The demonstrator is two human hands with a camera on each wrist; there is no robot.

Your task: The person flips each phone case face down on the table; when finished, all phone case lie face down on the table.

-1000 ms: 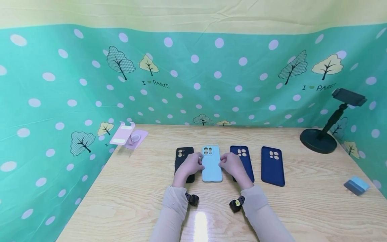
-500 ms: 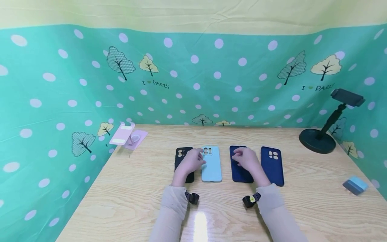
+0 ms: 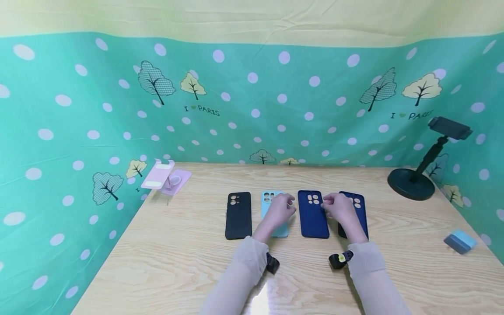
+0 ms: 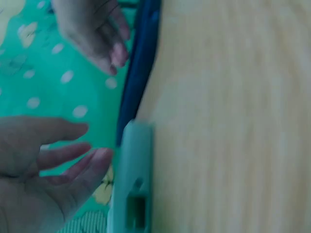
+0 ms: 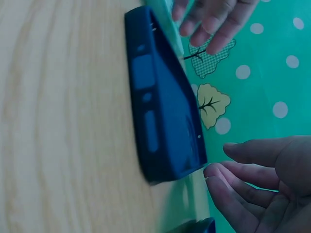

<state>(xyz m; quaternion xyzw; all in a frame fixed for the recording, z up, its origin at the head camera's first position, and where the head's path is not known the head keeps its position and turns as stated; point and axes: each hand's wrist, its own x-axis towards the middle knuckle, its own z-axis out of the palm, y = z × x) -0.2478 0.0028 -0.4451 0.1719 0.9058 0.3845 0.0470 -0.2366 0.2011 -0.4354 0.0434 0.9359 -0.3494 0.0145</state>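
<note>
1. Fingers of the right hand (image 3: 341,209): thumb parted from fingertips, nothing gripped. Tips at or just beside the far right edge of the inner navy phone case (image 3: 313,224); contact cannot be told.
2. Fingers of the left hand (image 3: 278,209): spread apart, nothing gripped, over the light-blue phone case (image 3: 281,232).
3. Inner navy phone case: flat on the wooden table (image 3: 181,253), between the hands, long axis running away from the person, camera cutouts at far end. Right hand nearer.
</note>
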